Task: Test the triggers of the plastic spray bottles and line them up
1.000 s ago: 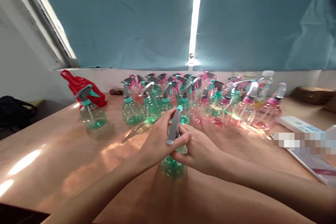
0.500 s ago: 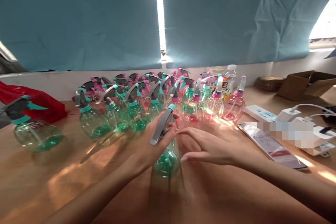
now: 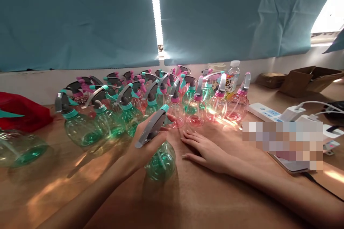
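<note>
My left hand [image 3: 146, 143] is wrapped round the neck of a green spray bottle [image 3: 161, 166] at the centre of the wooden table. The bottle's grey trigger head with a teal nozzle shows above the hand. To the right, my right hand [image 3: 208, 152] lies palm down on the tabletop with its fingers spread, apart from the bottle and holding nothing. Behind the hands stand several green and pink spray bottles, among them a pink one [image 3: 196, 114] and a green one [image 3: 83, 130].
At the far left are another green bottle [image 3: 30, 150] and a red bag [image 3: 27, 111]. On the right lie a white power strip [image 3: 264, 112] with plugs, a partly blurred phone [image 3: 291, 164] and an open cardboard box [image 3: 298, 84]. A clear drink bottle [image 3: 233, 75] stands behind.
My right hand has moved away from the held bottle and now rests flat on the table. The view has turned slightly right, so the bottles appear further left. My left hand still grips its bottle.
</note>
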Available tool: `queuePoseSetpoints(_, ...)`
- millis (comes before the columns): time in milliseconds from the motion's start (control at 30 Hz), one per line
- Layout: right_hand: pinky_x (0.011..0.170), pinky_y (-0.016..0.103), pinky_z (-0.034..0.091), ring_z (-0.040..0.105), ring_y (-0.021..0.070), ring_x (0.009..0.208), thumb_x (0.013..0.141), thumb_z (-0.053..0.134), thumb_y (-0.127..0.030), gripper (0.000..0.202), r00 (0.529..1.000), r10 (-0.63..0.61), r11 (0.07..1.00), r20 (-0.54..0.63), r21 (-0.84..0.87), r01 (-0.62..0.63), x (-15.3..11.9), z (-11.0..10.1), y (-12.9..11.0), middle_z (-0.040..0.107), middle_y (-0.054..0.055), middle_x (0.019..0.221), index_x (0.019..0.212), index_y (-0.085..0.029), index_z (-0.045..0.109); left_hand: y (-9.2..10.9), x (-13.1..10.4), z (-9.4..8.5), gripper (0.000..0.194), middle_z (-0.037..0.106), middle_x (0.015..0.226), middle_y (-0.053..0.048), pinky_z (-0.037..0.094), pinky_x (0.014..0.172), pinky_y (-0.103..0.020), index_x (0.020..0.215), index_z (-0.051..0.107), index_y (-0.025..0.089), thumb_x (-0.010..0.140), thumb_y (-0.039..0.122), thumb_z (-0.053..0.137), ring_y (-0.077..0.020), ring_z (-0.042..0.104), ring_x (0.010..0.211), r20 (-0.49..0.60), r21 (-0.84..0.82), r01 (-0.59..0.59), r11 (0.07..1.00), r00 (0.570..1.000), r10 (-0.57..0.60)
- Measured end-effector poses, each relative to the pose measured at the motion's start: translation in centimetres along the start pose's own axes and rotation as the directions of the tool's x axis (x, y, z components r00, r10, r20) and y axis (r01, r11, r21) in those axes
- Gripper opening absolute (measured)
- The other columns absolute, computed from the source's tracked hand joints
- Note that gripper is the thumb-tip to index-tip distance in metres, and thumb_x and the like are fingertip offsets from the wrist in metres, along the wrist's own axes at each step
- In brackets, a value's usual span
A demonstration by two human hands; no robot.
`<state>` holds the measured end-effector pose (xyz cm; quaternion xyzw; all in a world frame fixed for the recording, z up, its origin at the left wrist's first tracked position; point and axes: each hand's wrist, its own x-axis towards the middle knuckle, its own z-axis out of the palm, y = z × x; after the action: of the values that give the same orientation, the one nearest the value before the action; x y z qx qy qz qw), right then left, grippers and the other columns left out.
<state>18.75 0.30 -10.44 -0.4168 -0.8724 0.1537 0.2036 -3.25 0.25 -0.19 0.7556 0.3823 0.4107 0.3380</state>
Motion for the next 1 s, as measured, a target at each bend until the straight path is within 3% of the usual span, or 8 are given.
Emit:
queuePoseSetpoints(200, 0.116, 0.051, 0.028, 0.031, 0.0293, 0.142, 0.093, 0.048, -0.057, 0.065, 1.0, 0.008, 1.0, 0.015, 0.019, -0.008, -0.03, -0.24, 0.12, 0.041, 0.014, 0.15, 0.142, -0.015, 0.047, 0.23, -0.42, 0.14, 0.025, 0.067, 0.114, -0.004, 0.053, 0.074, -0.033, 0.104, 0.064, 0.023, 0.082, 0.022, 0.052, -0.02, 0.066, 0.087, -0.031, 0.003, 0.019, 1.0, 0.999, -0.019)
queuePoseSetpoints(333, 0.115, 0.052, 0.028, 0.031, 0.0306, 0.142, 0.093, 0.048, -0.058, 0.068, 1.0, 0.009, 1.0, 0.029, 0.006, -0.009, -0.12, -0.06, 0.31, 0.04, 0.015, 0.15, 0.143, -0.012, 0.046, 0.32, -0.43, 0.23, 0.029, 0.068, 0.105, -0.003, 0.049, 0.067, -0.031, 0.108, 0.064, 0.023, 0.082, 0.021, 0.051, -0.0178, 0.065, 0.079, -0.035, 0.022, 0.027, 0.999, 0.999, -0.026)
queuePoseSetpoints(567, 0.114, 0.054, 0.03, 0.033, 0.0315, 0.141, 0.092, 0.05, -0.055, 0.063, 1.0, -0.006, 0.999, 0.001, 0.037, 0.006, -0.18, -0.01, 0.33, 0.043, 0.014, 0.149, 0.142, -0.016, 0.047, 0.1, -0.28, 0.19, 0.028, 0.068, 0.096, -0.001, 0.049, 0.067, -0.031, 0.104, 0.065, 0.024, 0.079, 0.021, 0.052, -0.0185, 0.063, 0.078, -0.058, 0.036, 0.028, 0.999, 0.998, -0.026)
queuePoseSetpoints(800, 0.114, 0.054, 0.031, 0.034, 0.0308, 0.141, 0.092, 0.053, -0.054, 0.061, 1.0, -0.007, 0.999, -0.009, 0.052, 0.008, -0.29, -0.13, 0.39, 0.044, 0.012, 0.148, 0.143, -0.021, 0.047, -0.19, -0.3, 0.14, 0.018, 0.063, 0.075, 0.0, 0.05, 0.066, -0.032, 0.088, 0.064, 0.022, 0.075, 0.023, 0.052, -0.021, 0.062, 0.078, -0.074, 0.058, 0.03, 0.998, 0.997, -0.026)
queuePoseSetpoints(1000, 0.114, 0.054, 0.03, 0.032, 0.0307, 0.142, 0.091, 0.053, -0.055, 0.063, 0.999, -0.005, 0.998, 0.033, 0.055, 0.003, -0.38, -0.35, 0.75, 0.041, 0.011, 0.15, 0.144, -0.021, 0.045, 0.11, -0.03, -0.33, 0.01, 0.062, 0.072, -0.002, 0.045, 0.057, -0.031, 0.076, 0.06, 0.021, 0.073, 0.026, 0.051, -0.0188, 0.057, 0.067, -0.064, 0.111, 0.029, 0.993, 0.998, -0.022)
